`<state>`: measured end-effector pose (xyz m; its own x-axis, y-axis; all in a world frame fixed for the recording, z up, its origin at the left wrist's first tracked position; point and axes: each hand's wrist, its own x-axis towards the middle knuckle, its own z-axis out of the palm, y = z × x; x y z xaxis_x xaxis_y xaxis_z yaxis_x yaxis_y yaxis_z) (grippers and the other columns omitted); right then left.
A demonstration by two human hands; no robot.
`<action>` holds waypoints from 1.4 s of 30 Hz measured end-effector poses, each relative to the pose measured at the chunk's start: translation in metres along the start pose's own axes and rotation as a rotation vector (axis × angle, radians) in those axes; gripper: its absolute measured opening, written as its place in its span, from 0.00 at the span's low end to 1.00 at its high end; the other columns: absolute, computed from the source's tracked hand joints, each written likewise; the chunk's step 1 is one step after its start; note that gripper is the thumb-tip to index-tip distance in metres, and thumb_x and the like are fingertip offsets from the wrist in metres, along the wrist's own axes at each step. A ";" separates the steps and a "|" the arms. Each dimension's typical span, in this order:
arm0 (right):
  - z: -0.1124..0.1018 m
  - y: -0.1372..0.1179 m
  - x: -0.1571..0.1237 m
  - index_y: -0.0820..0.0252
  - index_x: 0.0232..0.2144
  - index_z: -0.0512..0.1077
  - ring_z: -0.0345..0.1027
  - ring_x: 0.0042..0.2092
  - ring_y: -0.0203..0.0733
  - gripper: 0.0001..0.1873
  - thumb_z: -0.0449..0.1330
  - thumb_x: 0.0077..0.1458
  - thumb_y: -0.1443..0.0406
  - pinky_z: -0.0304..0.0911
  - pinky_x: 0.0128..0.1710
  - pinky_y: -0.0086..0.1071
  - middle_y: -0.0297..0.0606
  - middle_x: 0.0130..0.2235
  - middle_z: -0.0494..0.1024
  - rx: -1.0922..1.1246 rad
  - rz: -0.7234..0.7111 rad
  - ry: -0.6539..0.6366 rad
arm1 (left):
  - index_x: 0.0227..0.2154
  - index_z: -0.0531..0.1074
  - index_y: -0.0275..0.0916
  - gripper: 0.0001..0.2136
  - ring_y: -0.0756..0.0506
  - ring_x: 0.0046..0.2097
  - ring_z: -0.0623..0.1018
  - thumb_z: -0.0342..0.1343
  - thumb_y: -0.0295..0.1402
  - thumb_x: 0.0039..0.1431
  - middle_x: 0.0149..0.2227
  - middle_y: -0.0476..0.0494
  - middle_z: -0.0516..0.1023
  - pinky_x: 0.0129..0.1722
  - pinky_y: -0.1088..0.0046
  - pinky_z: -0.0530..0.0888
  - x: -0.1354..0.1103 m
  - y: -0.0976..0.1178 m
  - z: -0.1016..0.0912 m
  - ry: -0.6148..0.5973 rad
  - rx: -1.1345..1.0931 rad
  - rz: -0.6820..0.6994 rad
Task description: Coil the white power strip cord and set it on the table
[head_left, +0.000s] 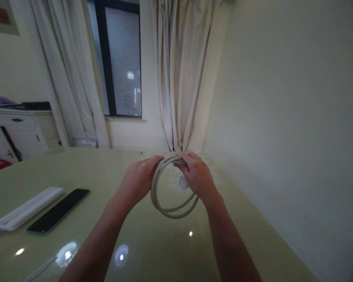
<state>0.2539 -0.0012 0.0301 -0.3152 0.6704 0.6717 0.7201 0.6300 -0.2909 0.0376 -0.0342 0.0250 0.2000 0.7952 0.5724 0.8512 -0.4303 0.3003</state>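
Observation:
A white cable [176, 211] wound into a round coil hangs upright between my two hands above the glossy table [153, 250]. My left hand [139, 179] is closed on the coil's upper left side. On the upper right side my right hand [196, 175] is wrapped round the loops, and a small white plug end [182, 182] shows under its fingers. The coil's lower arc hangs free just above the tabletop.
A white power strip [28, 208] and a dark phone [59, 210] lie side by side at the table's left. The wall runs close along the right edge. Curtains [182, 74] and a window stand behind the table, and a white cabinet [17, 131] is at far left.

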 end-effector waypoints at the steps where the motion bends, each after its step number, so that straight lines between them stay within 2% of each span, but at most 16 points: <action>1: 0.000 -0.001 0.000 0.53 0.54 0.77 0.75 0.50 0.50 0.14 0.61 0.70 0.59 0.66 0.49 0.38 0.43 0.48 0.81 0.010 0.003 0.005 | 0.56 0.76 0.45 0.17 0.37 0.48 0.83 0.51 0.32 0.69 0.50 0.39 0.85 0.45 0.67 0.72 0.000 -0.001 0.000 -0.003 -0.012 0.005; 4: -0.002 -0.007 -0.001 0.53 0.53 0.77 0.75 0.49 0.49 0.13 0.61 0.70 0.59 0.67 0.49 0.38 0.43 0.48 0.81 0.076 -0.003 0.020 | 0.55 0.77 0.44 0.18 0.38 0.50 0.83 0.53 0.30 0.65 0.50 0.39 0.85 0.48 0.67 0.73 0.001 -0.003 -0.001 0.004 -0.086 0.024; 7: -0.003 -0.012 -0.002 0.54 0.53 0.78 0.76 0.48 0.47 0.13 0.62 0.69 0.59 0.67 0.50 0.37 0.43 0.48 0.80 0.165 -0.023 0.060 | 0.52 0.79 0.41 0.17 0.39 0.46 0.83 0.52 0.31 0.65 0.46 0.40 0.86 0.46 0.67 0.74 0.004 -0.008 -0.005 0.030 -0.214 0.004; 11: -0.003 -0.012 -0.002 0.55 0.49 0.78 0.77 0.46 0.47 0.10 0.63 0.68 0.60 0.67 0.48 0.36 0.41 0.46 0.82 0.214 0.005 0.070 | 0.45 0.81 0.38 0.15 0.41 0.41 0.82 0.54 0.40 0.66 0.39 0.42 0.86 0.42 0.69 0.75 0.004 -0.011 -0.017 -0.014 -0.523 -0.051; 14: -0.003 -0.010 -0.001 0.55 0.45 0.78 0.77 0.44 0.46 0.07 0.60 0.70 0.61 0.65 0.45 0.35 0.40 0.42 0.83 0.176 0.083 0.024 | 0.45 0.80 0.38 0.22 0.42 0.43 0.82 0.48 0.49 0.71 0.40 0.41 0.85 0.45 0.68 0.76 0.001 -0.003 -0.024 -0.052 -0.687 -0.052; 15: -0.003 -0.010 -0.001 0.54 0.45 0.78 0.77 0.44 0.47 0.08 0.59 0.71 0.62 0.65 0.45 0.35 0.40 0.43 0.83 0.154 0.101 0.015 | 0.46 0.80 0.38 0.23 0.42 0.43 0.82 0.47 0.51 0.71 0.40 0.42 0.85 0.44 0.68 0.76 0.000 0.002 -0.025 -0.059 -0.678 -0.048; 17: -0.003 -0.012 -0.001 0.55 0.46 0.77 0.77 0.46 0.47 0.08 0.58 0.71 0.62 0.65 0.46 0.35 0.41 0.45 0.83 0.114 0.102 -0.003 | 0.45 0.79 0.39 0.21 0.43 0.38 0.80 0.51 0.51 0.70 0.36 0.43 0.83 0.39 0.69 0.75 -0.001 0.012 -0.022 -0.049 -0.550 -0.047; 20: -0.002 -0.018 -0.002 0.56 0.50 0.77 0.76 0.49 0.48 0.10 0.59 0.70 0.64 0.66 0.49 0.36 0.43 0.50 0.82 0.083 0.060 -0.035 | 0.37 0.79 0.39 0.13 0.44 0.32 0.78 0.57 0.43 0.67 0.30 0.45 0.81 0.34 0.71 0.72 0.000 0.020 -0.012 -0.011 -0.363 -0.072; 22: -0.002 -0.020 -0.002 0.55 0.53 0.77 0.76 0.51 0.48 0.12 0.59 0.70 0.66 0.66 0.52 0.36 0.43 0.52 0.81 0.088 0.038 -0.029 | 0.33 0.78 0.39 0.13 0.45 0.31 0.79 0.56 0.41 0.68 0.30 0.43 0.82 0.32 0.72 0.73 0.002 0.018 -0.005 -0.050 -0.477 -0.112; 24: -0.001 -0.019 -0.002 0.55 0.56 0.77 0.76 0.52 0.47 0.16 0.59 0.69 0.68 0.67 0.53 0.36 0.43 0.52 0.81 0.108 0.019 -0.006 | 0.36 0.79 0.37 0.14 0.47 0.30 0.80 0.57 0.42 0.68 0.33 0.41 0.84 0.30 0.75 0.74 0.004 0.012 -0.002 -0.131 -0.750 -0.185; 26: -0.001 -0.016 0.000 0.55 0.58 0.77 0.76 0.53 0.47 0.18 0.58 0.69 0.68 0.67 0.55 0.37 0.43 0.52 0.81 0.128 -0.004 0.007 | 0.39 0.80 0.35 0.14 0.49 0.30 0.80 0.59 0.43 0.68 0.36 0.38 0.86 0.29 0.78 0.76 0.006 0.006 0.000 -0.150 -1.046 -0.325; 30: 0.002 -0.010 0.002 0.56 0.55 0.79 0.76 0.54 0.47 0.17 0.57 0.68 0.70 0.67 0.57 0.39 0.44 0.52 0.83 0.222 -0.025 0.048 | 0.37 0.79 0.32 0.09 0.49 0.28 0.82 0.57 0.31 0.70 0.30 0.38 0.84 0.29 0.79 0.79 0.012 -0.002 -0.001 0.045 -1.416 -0.676; 33: 0.004 -0.004 0.003 0.56 0.46 0.81 0.78 0.48 0.44 0.11 0.58 0.67 0.68 0.69 0.52 0.37 0.41 0.44 0.85 0.383 0.047 0.150 | 0.35 0.78 0.31 0.11 0.50 0.25 0.82 0.53 0.26 0.72 0.27 0.41 0.83 0.27 0.79 0.80 0.016 -0.007 -0.002 0.216 -1.509 -0.795; 36: 0.004 0.005 0.005 0.58 0.39 0.78 0.75 0.31 0.37 0.08 0.62 0.65 0.60 0.70 0.34 0.31 0.35 0.32 0.82 0.722 0.264 0.256 | 0.34 0.77 0.31 0.12 0.51 0.25 0.82 0.52 0.24 0.72 0.28 0.42 0.82 0.27 0.80 0.81 0.020 -0.015 0.000 0.357 -1.537 -0.807; 39: -0.001 0.014 0.009 0.60 0.36 0.76 0.61 0.19 0.28 0.14 0.70 0.55 0.56 0.56 0.19 0.24 0.30 0.29 0.78 1.135 0.500 0.355 | 0.33 0.76 0.31 0.13 0.52 0.26 0.82 0.49 0.23 0.73 0.29 0.43 0.82 0.28 0.80 0.81 0.022 -0.026 -0.001 0.425 -1.576 -0.841; 42: -0.010 0.023 0.011 0.61 0.35 0.75 0.48 0.17 0.21 0.16 0.75 0.47 0.61 0.43 0.15 0.21 0.26 0.28 0.76 1.428 0.596 0.466 | 0.31 0.71 0.33 0.15 0.57 0.19 0.73 0.45 0.20 0.74 0.25 0.50 0.76 0.19 0.87 0.72 0.021 -0.041 -0.005 0.419 -1.718 -0.905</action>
<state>0.2731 0.0168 0.0381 0.1818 0.9372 0.2976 -0.5520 0.3477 -0.7579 0.0044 -0.0019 0.0292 -0.2685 0.9574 -0.1068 -0.7077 -0.1208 0.6961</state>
